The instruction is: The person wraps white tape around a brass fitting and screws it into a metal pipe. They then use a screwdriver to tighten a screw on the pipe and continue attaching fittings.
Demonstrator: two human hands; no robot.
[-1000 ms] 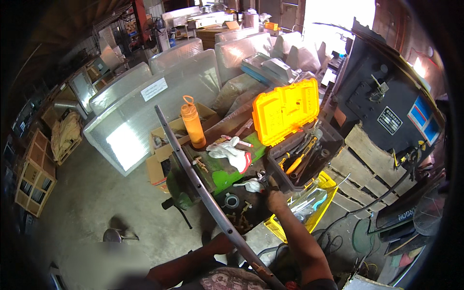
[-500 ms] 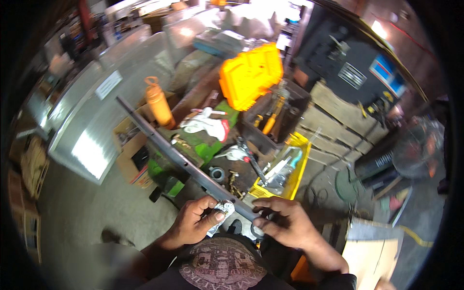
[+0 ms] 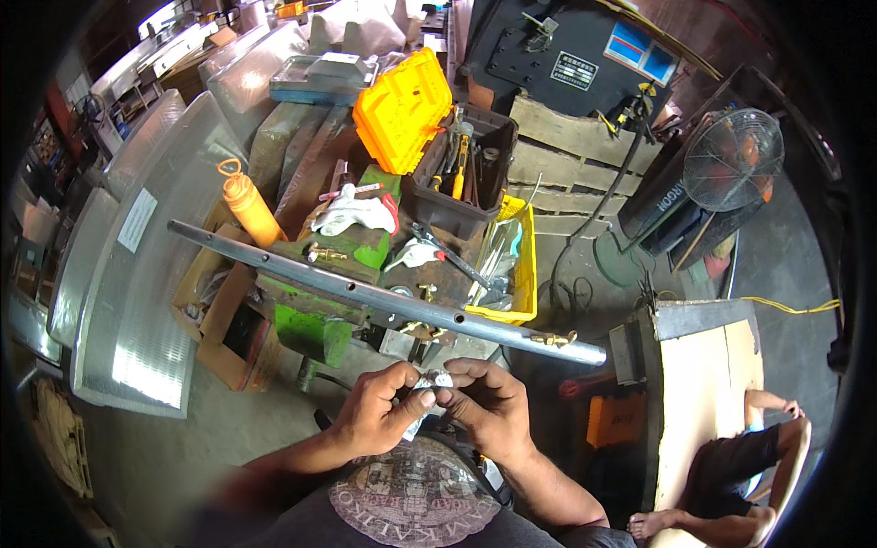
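A workshop, by its fittings; an open toolbox (image 3: 448, 215) stands at the far right corner of a green-daubed workbench (image 3: 370, 256); a drilled metal tube (image 3: 397, 300) runs along the near edge. Beyond the left edge come wrapped panels (image 3: 137, 292) and concrete floor (image 3: 233, 446); past the right edge, a caged fan (image 3: 734, 160) and dark cylinder (image 3: 650, 210).

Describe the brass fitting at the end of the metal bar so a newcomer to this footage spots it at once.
Find the long grey metal bar slanting down from upper left, beyond the person's hands. Follow it rightward past the right hand to its far end; the small brass fitting is there. Other brass pieces lie further left.
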